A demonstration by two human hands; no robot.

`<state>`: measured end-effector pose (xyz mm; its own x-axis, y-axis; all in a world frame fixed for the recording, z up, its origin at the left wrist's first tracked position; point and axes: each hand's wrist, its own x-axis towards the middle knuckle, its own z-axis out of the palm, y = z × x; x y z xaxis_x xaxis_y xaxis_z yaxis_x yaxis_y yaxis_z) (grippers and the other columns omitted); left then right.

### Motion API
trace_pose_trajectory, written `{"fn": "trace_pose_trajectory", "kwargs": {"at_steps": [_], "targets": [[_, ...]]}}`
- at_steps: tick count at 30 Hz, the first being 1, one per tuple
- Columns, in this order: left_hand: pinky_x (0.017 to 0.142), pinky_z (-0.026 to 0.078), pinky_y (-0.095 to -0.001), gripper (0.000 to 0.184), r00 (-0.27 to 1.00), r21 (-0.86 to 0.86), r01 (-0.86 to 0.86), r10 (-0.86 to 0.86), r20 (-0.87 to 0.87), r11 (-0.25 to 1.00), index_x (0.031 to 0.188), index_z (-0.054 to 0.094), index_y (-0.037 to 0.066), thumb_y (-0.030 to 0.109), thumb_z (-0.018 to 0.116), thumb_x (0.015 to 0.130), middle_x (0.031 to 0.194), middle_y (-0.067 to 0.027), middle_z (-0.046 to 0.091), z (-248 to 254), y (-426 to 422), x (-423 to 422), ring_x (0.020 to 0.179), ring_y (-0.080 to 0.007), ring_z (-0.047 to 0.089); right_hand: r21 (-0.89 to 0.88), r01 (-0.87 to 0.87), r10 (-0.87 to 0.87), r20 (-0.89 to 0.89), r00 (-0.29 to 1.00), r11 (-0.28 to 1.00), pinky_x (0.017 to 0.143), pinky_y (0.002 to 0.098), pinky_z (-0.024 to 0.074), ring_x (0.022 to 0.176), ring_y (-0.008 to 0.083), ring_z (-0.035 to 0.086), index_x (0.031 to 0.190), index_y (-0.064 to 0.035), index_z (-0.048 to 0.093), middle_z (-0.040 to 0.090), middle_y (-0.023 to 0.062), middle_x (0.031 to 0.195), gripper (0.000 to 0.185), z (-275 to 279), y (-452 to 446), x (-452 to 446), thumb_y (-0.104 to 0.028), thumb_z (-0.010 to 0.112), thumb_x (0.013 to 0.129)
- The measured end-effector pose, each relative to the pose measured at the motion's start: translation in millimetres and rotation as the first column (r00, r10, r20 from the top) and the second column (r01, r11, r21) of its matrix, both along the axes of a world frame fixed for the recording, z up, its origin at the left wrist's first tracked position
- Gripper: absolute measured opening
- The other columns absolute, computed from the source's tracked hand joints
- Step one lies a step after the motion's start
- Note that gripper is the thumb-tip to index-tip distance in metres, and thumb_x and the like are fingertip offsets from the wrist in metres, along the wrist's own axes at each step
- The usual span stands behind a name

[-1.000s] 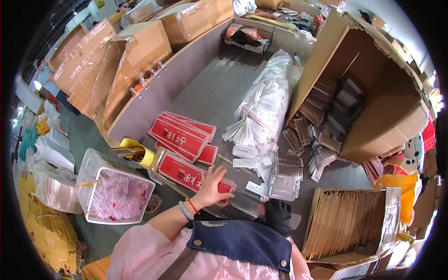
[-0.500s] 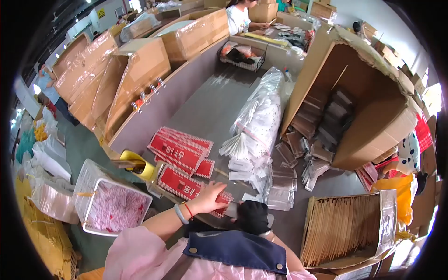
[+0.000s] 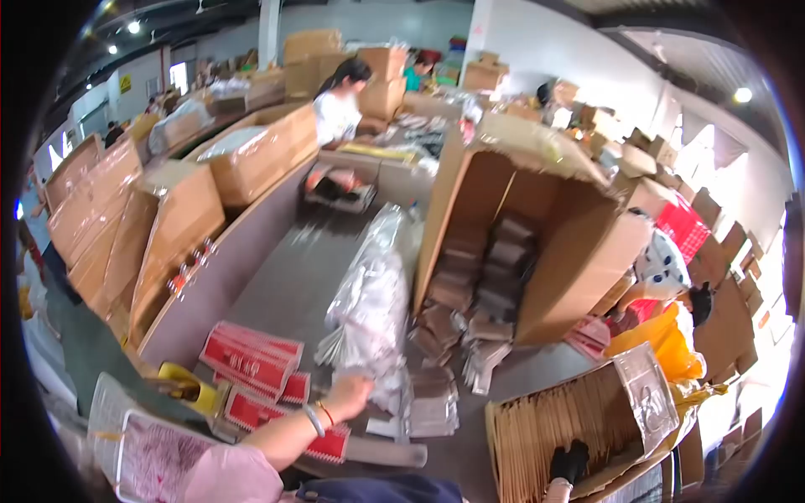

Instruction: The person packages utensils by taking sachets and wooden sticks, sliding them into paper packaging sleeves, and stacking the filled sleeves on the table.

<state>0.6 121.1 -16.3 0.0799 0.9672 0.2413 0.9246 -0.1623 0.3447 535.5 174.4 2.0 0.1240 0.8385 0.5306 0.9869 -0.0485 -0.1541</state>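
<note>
My left hand (image 3: 350, 394), with a bracelet and red cord at the wrist, is over the lower end of the clear plastic packets (image 3: 369, 310); its fingers are blurred and partly hidden. Red printed sleeves (image 3: 251, 356) lie to its left, some partly behind my forearm. A translucent strip (image 3: 390, 453) lies below it. My right hand (image 3: 570, 463), in a black glove, reaches into the carton of thin wooden sticks (image 3: 553, 419) at the lower right. Its fingers touch the sticks, and I cannot make out whether they hold any.
A large open carton (image 3: 579, 277) on its side holds dark packets (image 3: 507, 260). A white basket (image 3: 117, 453) and a yellow tape dispenser (image 3: 189, 387) are at the lower left. Co-workers (image 3: 335, 109) stand beyond the wire basket (image 3: 340, 189).
The view has tilted up and turned right. My right hand has moved from beside the red sleeves to the stick carton. My left hand has left the sleeves for the clear packets.
</note>
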Motion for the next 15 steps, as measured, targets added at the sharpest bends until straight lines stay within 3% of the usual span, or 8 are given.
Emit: {"fn": "trace_pose_trajectory", "kwargs": {"at_steps": [2,3,5,6,9,11,12,15], "targets": [[0.069,0.049,-0.0498,0.008,0.982,0.030,-0.002,-0.004,0.190,1.000,0.084,0.060,0.002,0.007,0.055,0.084,0.083,-0.0203,0.063,-0.4,25.4,34.8,0.080,-0.0405,0.062,-0.465,0.249,-0.264,0.033,0.964,0.850,0.096,0.0465,0.0464,0.110,0.0327,0.061,0.109,-0.0052,0.069,0.067,0.0175,0.116,0.034,35.7,-6.4,-20.8,-0.027,0.050,0.091],[0.072,0.049,-0.0499,0.006,0.961,0.083,0.025,-0.046,0.271,0.996,0.084,0.060,0.002,0.006,0.056,0.084,0.087,-0.0209,0.063,0.9,42.7,50.9,0.084,-0.0401,0.061,-0.445,0.251,-0.271,0.020,0.962,0.859,0.096,0.0465,0.0464,0.110,0.0327,0.061,0.109,-0.0052,0.069,0.067,0.0175,0.116,0.034,25.3,6.0,-10.0,-0.027,0.050,0.091],[0.077,0.050,-0.0496,0.011,0.954,0.104,0.043,-0.071,0.292,0.994,0.089,0.061,0.002,0.011,0.059,0.084,0.091,-0.0195,0.063,-14.5,78.1,72.4,0.088,-0.0398,0.061,-0.619,0.154,-0.001,0.240,0.971,0.770,0.086,0.0475,0.0509,0.101,0.0353,0.064,0.101,-0.0044,0.067,0.068,0.0190,0.106,0.028,-13.4,24.2,19.4,-0.024,0.051,0.088],[0.077,0.050,-0.0496,0.011,0.954,0.113,0.051,-0.082,0.289,0.992,0.089,0.061,0.002,0.011,0.059,0.084,0.091,-0.0195,0.063,-30.5,91.1,76.1,0.088,-0.0398,0.061,-0.612,0.159,-0.011,0.238,0.971,0.775,0.086,0.0475,0.0509,0.101,0.0353,0.064,0.101,-0.0044,0.067,0.068,0.0190,0.106,0.028,-25.6,25.2,23.5,-0.024,0.051,0.088],[0.079,0.051,-0.0486,0.019,0.998,0.107,0.043,-0.048,0.042,0.993,0.095,0.063,0.004,0.017,0.064,0.082,0.095,-0.0171,0.064,-46.2,115.7,83.1,0.093,-0.0387,0.062,-0.448,0.055,-0.017,0.090,0.996,0.892,0.080,0.0486,0.0524,0.093,0.0394,0.065,0.093,-0.0035,0.065,0.067,0.0206,0.099,0.023,-39.9,30.3,27.8,-0.021,0.052,0.086],[0.087,0.049,-0.0459,0.032,0.998,-0.164,-0.062,0.060,-0.014,0.985,0.108,0.063,0.006,0.025,0.067,0.083,0.103,-0.0159,0.063,-27.4,116.1,85.8,0.100,-0.0385,0.060,-0.416,0.048,-0.009,0.096,0.995,0.908,0.080,0.0489,0.0519,0.093,0.0395,0.065,0.094,-0.0036,0.065,0.067,0.0206,0.098,0.023,-43.6,32.5,31.8,-0.021,0.052,0.085],[0.087,0.050,-0.0460,0.038,0.995,-0.185,-0.076,0.064,-0.074,0.980,0.112,0.062,0.008,0.027,0.070,0.081,0.107,-0.0163,0.063,-26.3,119.7,85.1,0.103,-0.0386,0.060,-0.401,0.045,-0.003,0.105,0.994,0.915,0.080,0.0490,0.0516,0.093,0.0395,0.064,0.094,-0.0036,0.065,0.067,0.0206,0.098,0.023,-45.3,33.0,33.6,-0.021,0.053,0.085],[0.077,0.052,-0.0479,0.024,0.994,-0.028,-0.073,0.070,-0.083,0.997,0.097,0.067,0.010,0.026,0.069,0.079,0.098,-0.0146,0.066,-26.5,120.7,84.4,0.095,-0.0367,0.064,-0.321,0.038,0.019,0.170,0.985,0.946,0.081,0.0494,0.0508,0.092,0.0395,0.064,0.095,-0.0036,0.065,0.067,0.0206,0.098,0.023,-52.1,34.8,35.2,-0.020,0.053,0.084]]}}
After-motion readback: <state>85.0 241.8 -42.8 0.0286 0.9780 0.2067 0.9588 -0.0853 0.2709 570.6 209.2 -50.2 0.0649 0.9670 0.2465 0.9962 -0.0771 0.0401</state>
